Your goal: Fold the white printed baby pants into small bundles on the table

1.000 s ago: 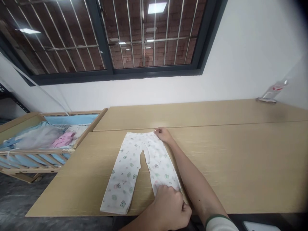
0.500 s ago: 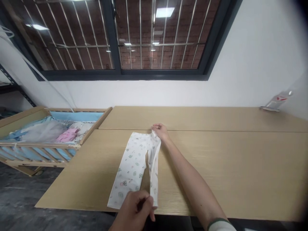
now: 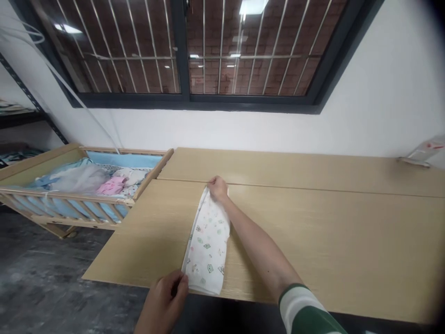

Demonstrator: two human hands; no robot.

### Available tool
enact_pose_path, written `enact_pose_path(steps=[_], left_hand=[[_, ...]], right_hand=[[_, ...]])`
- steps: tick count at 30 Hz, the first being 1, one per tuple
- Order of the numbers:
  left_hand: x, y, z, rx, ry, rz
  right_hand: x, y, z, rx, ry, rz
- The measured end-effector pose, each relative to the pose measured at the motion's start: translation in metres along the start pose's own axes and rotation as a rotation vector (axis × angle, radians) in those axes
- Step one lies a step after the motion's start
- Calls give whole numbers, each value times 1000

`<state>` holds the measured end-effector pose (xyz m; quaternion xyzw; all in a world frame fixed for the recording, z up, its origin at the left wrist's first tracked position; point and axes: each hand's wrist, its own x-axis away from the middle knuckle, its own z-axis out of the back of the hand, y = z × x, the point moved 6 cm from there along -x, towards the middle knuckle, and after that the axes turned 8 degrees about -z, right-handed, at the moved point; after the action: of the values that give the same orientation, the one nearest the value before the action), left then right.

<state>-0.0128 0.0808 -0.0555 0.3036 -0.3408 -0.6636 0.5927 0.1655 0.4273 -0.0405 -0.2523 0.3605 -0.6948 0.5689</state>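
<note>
A small pair of white baby trousers (image 3: 208, 241) with a green and pink print lies on the wooden table (image 3: 313, 232), folded lengthwise so one leg covers the other. My right hand (image 3: 218, 189) is closed on the waistband at the far end. My left hand (image 3: 166, 301) pinches the leg cuffs at the near edge of the table.
A wooden cot (image 3: 86, 185) with blue lining, pink and white clothes and netting stands left of the table. A clear plastic stand (image 3: 422, 153) sits at the far right by the white wall. A barred window (image 3: 194, 51) runs above.
The right trouser leg has been carried leftward over the left leg by both hands, so the trousers are folded in half. The view has shifted to the left.
</note>
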Motion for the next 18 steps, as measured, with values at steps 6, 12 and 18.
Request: enact_pose_path(steps=[6, 12, 18], left_hand=[[1, -4, 1, -86, -29, 8], [-1, -10, -1, -192, -49, 17], [13, -5, 10, -586, 167, -19]], right_hand=[[10, -12, -11, 105, 2, 77], [18, -22, -15, 152, -21, 125], [39, -33, -1, 150, -108, 209]])
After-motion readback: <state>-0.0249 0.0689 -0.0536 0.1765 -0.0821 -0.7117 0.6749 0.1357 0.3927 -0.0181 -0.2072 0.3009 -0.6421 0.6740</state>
